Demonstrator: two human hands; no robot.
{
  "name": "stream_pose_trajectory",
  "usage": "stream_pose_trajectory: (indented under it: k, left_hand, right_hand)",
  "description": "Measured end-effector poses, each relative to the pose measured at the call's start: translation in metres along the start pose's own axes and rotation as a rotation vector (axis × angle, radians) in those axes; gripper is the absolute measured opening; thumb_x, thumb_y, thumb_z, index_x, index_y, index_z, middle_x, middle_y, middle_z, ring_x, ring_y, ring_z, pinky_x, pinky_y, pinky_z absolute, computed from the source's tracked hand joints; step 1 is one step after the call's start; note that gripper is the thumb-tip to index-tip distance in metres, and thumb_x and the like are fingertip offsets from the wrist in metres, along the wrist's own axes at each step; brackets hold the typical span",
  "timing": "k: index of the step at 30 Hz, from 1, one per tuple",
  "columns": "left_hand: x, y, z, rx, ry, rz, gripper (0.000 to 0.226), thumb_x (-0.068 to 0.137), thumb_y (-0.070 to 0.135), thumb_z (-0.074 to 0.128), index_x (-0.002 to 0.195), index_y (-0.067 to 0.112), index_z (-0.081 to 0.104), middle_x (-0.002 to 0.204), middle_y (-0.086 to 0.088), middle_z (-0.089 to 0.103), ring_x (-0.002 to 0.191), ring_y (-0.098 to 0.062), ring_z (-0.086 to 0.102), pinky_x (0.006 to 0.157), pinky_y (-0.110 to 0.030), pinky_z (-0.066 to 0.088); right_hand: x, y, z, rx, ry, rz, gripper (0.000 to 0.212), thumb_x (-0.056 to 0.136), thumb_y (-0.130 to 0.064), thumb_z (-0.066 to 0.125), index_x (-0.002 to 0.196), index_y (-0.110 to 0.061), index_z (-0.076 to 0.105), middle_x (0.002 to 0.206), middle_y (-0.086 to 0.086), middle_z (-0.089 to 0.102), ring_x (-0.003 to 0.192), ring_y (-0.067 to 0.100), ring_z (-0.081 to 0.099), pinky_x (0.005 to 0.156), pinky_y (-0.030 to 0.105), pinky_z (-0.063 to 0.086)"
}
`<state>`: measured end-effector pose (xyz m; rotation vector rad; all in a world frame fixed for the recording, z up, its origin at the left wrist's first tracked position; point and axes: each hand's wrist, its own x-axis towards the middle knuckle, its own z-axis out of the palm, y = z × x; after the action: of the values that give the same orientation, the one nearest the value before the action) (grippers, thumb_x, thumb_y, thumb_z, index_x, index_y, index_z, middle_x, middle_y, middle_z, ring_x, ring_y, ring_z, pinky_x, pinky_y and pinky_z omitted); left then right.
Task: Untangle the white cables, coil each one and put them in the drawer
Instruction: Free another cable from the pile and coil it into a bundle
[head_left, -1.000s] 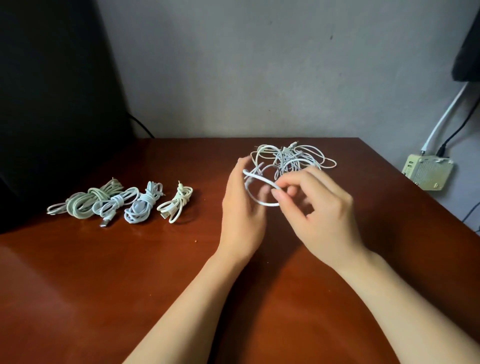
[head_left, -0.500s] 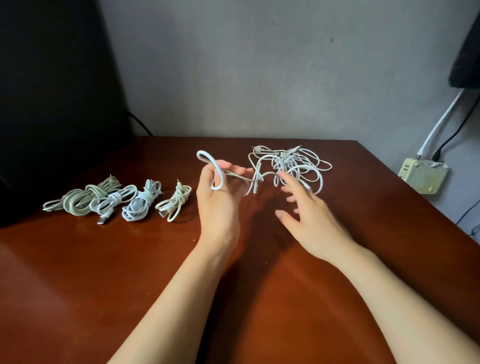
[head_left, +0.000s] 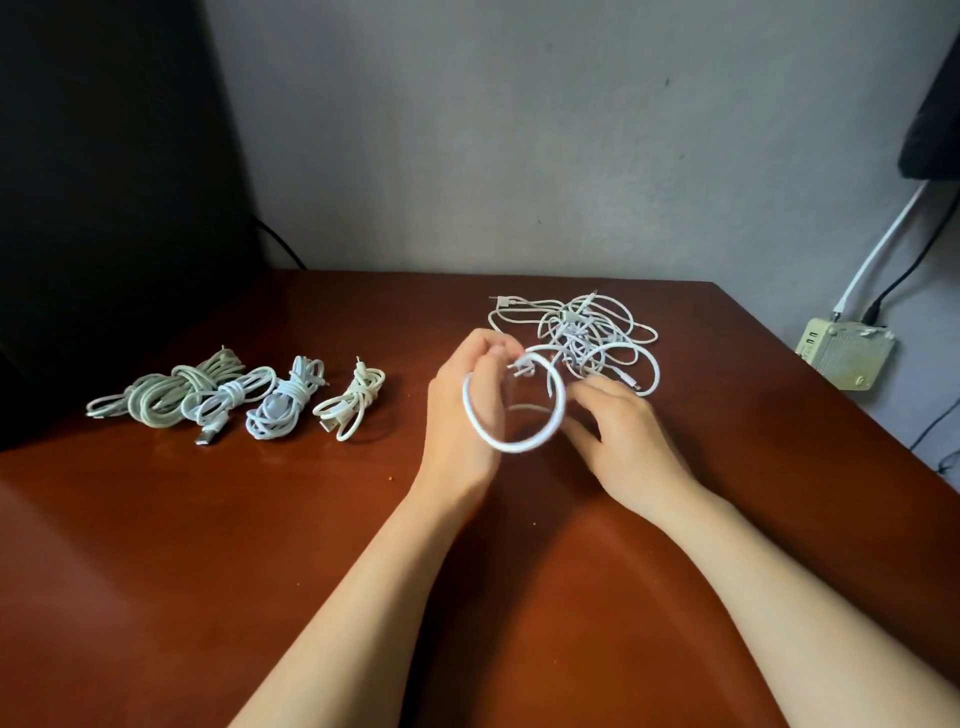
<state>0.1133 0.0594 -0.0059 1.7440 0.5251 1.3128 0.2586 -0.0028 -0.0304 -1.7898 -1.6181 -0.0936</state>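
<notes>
On the brown worktop lies a tangle of white cables. Left of the tangle, four coiled cables sit in a row. Just in front of it, the left hand pinches a cable loop that stands upright and is bigger than a moment ago. The right hand is beside the loop; I cannot tell if it grips.

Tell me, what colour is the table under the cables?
Shiny reddish-brown. The table shows best in the head view.

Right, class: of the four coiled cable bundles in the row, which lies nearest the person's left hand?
The small cream bundle at the row's right end; it alone has only table between it and the left hand.
</notes>
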Motion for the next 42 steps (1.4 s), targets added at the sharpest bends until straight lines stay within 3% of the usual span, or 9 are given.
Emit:
stream_pose_trajectory:
  k: [6, 13, 17, 21, 26, 31, 35, 38, 42]
  left_hand:
    - [-0.007, -0.007, 0.004, 0.498, -0.358, 0.103, 0.032, 0.082, 0.025, 0.04, 0.106, 0.015, 0.058, 0.1, 0.0, 0.054, 0.088, -0.018, 0.053, 0.082, -0.035, 0.044]
    - [-0.005, -0.004, 0.002, 0.493, -0.174, 0.128, 0.03, 0.079, 0.026, 0.038, 0.1, 0.012, 0.055, 0.102, 0.001, 0.043, 0.087, -0.017, 0.049, 0.078, -0.04, 0.046]
    - [0.003, -0.011, -0.01, 0.548, -0.167, 0.041, 0.029, 0.081, 0.036, 0.048, 0.102, 0.019, 0.059, 0.102, 0.002, 0.05, 0.094, -0.02, 0.053, 0.086, -0.043, 0.046]
    - [0.006, -0.022, -0.022, 0.768, -0.285, -0.108, 0.058, 0.075, 0.066, 0.044, 0.119, 0.029, 0.058, 0.123, 0.002, 0.051, 0.118, -0.022, 0.042, 0.101, -0.035, 0.031]
    - [0.007, -0.034, -0.017, 0.884, -0.419, -0.405, 0.055, 0.094, 0.056, 0.041, 0.14, 0.025, 0.045, 0.152, -0.008, 0.034, 0.145, -0.03, 0.016, 0.118, -0.046, 0.01]
    - [0.014, -0.033, -0.019, 0.642, -0.376, -0.384, 0.031, 0.093, 0.038, 0.051, 0.097, 0.011, 0.066, 0.113, -0.006, 0.061, 0.12, -0.029, 0.048, 0.104, -0.04, 0.034]
    - [0.011, -0.022, -0.017, 0.385, -0.306, -0.333, 0.033, 0.096, 0.009, 0.052, 0.129, 0.008, 0.055, 0.132, 0.007, 0.04, 0.119, -0.006, 0.04, 0.085, -0.001, 0.026]
    - [0.008, -0.023, -0.014, 0.231, -0.217, -0.278, 0.044, 0.095, 0.001, 0.051, 0.136, 0.017, 0.045, 0.138, 0.01, 0.03, 0.117, -0.003, 0.042, 0.087, -0.005, 0.033]
    - [0.009, -0.02, -0.011, 0.055, -0.16, -0.203, 0.057, 0.094, -0.006, 0.049, 0.117, 0.044, 0.036, 0.129, 0.029, 0.026, 0.11, 0.006, 0.048, 0.086, -0.012, 0.046]
  right_hand:
    - [0.002, -0.002, -0.004, 0.025, 0.082, -0.103, 0.008, 0.088, -0.013, 0.059, 0.091, -0.01, 0.066, 0.088, -0.008, 0.053, 0.081, 0.01, 0.05, 0.074, 0.023, 0.04]
    - [0.0, -0.008, -0.011, 0.046, 0.004, -0.11, 0.004, 0.092, -0.012, 0.058, 0.09, -0.015, 0.059, 0.089, -0.014, 0.049, 0.082, 0.005, 0.048, 0.076, 0.024, 0.04]
    - [-0.001, -0.008, -0.016, 0.031, -0.076, -0.051, 0.004, 0.089, -0.016, 0.06, 0.089, -0.019, 0.06, 0.087, -0.014, 0.053, 0.078, 0.01, 0.055, 0.074, 0.033, 0.049]
    - [-0.002, -0.01, -0.018, 0.051, -0.115, -0.014, 0.011, 0.092, -0.018, 0.054, 0.084, -0.024, 0.058, 0.083, -0.013, 0.057, 0.076, 0.01, 0.056, 0.072, 0.038, 0.05]
    - [-0.003, -0.011, -0.016, 0.045, -0.171, 0.028, 0.017, 0.096, -0.022, 0.047, 0.093, -0.024, 0.064, 0.088, -0.01, 0.062, 0.083, 0.008, 0.057, 0.076, 0.033, 0.049]
    - [-0.003, -0.014, -0.017, 0.014, -0.198, 0.006, 0.02, 0.097, -0.022, 0.046, 0.095, -0.022, 0.066, 0.086, -0.012, 0.062, 0.087, 0.006, 0.056, 0.077, 0.025, 0.046]
    - [-0.004, -0.016, -0.018, 0.012, -0.216, -0.002, 0.021, 0.098, -0.022, 0.046, 0.097, -0.021, 0.066, 0.085, -0.017, 0.058, 0.087, 0.005, 0.055, 0.077, 0.022, 0.046]
    - [-0.004, -0.017, -0.019, 0.018, -0.21, 0.0, 0.021, 0.098, -0.022, 0.045, 0.097, -0.021, 0.066, 0.086, -0.012, 0.062, 0.085, 0.007, 0.057, 0.077, 0.03, 0.051]
    - [-0.004, -0.017, -0.019, 0.038, -0.185, 0.046, 0.021, 0.098, -0.024, 0.045, 0.106, -0.025, 0.065, 0.085, -0.015, 0.061, 0.084, 0.007, 0.059, 0.078, 0.034, 0.052]
